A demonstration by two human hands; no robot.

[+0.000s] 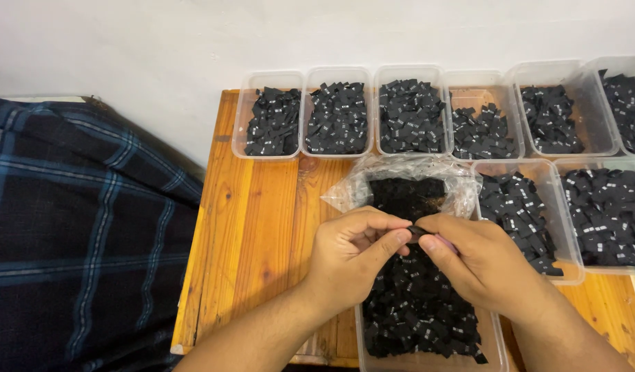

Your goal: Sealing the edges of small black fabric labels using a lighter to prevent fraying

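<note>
The head camera looks down on a wooden table (262, 227) where I count nine clear plastic tubs: six in the back row (338, 114) along the white wall, two to the right in a second row (531, 213), and one at the near edge (428, 324) under the hands. Every tub holds a heap of small black woven labels with tiny white marks. A crumpled clear plastic bag (400, 176), open and also with black labels inside, lies between the back row and the near tub. The left hand (348, 255) and the right hand (479, 262) meet above the near tub, and both pinch with thumb and forefinger one small black label (415, 233) between them. At the left lies a dark blue checked cloth (83, 227).
</note>
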